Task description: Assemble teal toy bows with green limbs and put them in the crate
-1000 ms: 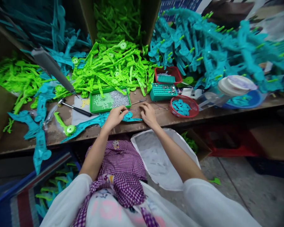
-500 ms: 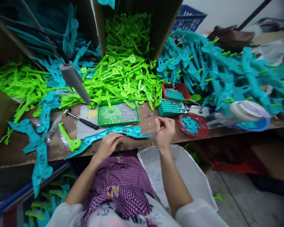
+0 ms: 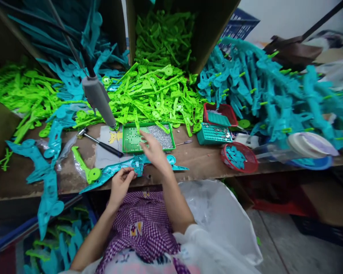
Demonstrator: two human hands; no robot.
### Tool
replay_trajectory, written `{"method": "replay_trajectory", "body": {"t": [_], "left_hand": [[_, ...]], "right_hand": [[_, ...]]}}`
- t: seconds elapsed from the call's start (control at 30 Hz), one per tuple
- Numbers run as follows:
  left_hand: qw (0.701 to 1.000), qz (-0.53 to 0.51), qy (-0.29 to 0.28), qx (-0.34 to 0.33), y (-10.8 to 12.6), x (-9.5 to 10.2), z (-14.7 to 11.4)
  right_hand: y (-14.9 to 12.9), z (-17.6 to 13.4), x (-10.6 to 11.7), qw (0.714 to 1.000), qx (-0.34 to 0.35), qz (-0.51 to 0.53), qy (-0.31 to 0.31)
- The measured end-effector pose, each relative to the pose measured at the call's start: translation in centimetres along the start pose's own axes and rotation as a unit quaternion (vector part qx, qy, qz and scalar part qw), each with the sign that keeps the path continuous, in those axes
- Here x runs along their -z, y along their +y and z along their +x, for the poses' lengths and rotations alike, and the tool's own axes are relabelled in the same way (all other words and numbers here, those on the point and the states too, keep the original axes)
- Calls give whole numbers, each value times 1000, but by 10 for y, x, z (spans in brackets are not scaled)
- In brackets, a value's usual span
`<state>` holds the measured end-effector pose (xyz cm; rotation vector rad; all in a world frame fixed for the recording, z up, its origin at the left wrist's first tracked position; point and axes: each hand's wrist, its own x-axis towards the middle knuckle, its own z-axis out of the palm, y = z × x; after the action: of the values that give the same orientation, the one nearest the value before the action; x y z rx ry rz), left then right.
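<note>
A long teal plastic part point(image 3: 111, 172) lies across the front of the bench, with a squarer teal section near its middle. My left hand point(image 3: 121, 186) pinches its near edge by that section, thumb and fingers together. My right hand point(image 3: 156, 152) reaches across the part over the green tray point(image 3: 125, 150), which has a perforated left side and small silvery pieces on its right. The right index finger and thumb are apart, with nothing visible between them. My right hand and forearm cover some of the teal part.
A hanging grey electric screwdriver point(image 3: 98, 99) is behind the hammer point(image 3: 103, 145). Heaped lime-green parts point(image 3: 157, 91) fill the back, and teal assemblies point(image 3: 263, 83) are piled right. A red basket point(image 3: 247, 167) and teal box point(image 3: 210, 140) stand to the right.
My right hand has moved left from beside the teal part's right end to the green tray, its fingers now apart. My left hand stays at the teal part; the view has shifted slightly.
</note>
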<state>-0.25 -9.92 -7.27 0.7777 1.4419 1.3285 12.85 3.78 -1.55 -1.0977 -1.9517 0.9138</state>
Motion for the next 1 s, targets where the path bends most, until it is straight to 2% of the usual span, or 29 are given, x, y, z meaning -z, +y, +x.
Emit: {"method": "replay_trajectory", "body": {"t": [0.07,0.13,0.17,0.23,0.3,0.37,0.47,0.57,0.63,0.67,0.7,0.77,0.83,0.93,1.0], "left_hand": [[998,-47,7,35,-3,3,-2],[996,-72,4,54,-4,2,-4],[995,-75,-1,59,-4,2,-5],[996,-66,-13,63,-3,2,-8],[997,-44,-16,61,-3,5,-12],[998,-26,-4,57,-5,11,-16],[998,-16,47,32,-8,20,-23],[987,14,152,-56,0,23,-26],[965,53,220,-135,14,20,-24],[956,69,232,-168,23,16,-21],[951,81,229,-194,35,10,-16],[952,84,182,-232,60,-5,-2],[945,64,154,-281,86,-24,16],[927,27,140,-346,110,-55,38],[925,24,109,-362,111,-71,43]], "right_hand": [[12,2,26,996,-38,-29,78],[23,23,46,987,-41,-102,120],[30,38,51,981,-40,-155,109],[47,69,55,959,-82,-262,64],[65,95,53,943,-106,-313,36],[79,111,51,941,-117,-315,32],[84,114,61,963,-104,-245,37],[65,86,85,985,-15,-167,27],[45,50,106,988,51,-144,9],[34,28,116,988,67,-137,-3],[24,4,126,988,81,-133,-14],[11,-41,143,986,95,-130,-40],[5,-79,155,981,88,-140,-101],[6,-114,162,961,56,-182,-200],[9,-127,161,947,35,-212,-238]]}}
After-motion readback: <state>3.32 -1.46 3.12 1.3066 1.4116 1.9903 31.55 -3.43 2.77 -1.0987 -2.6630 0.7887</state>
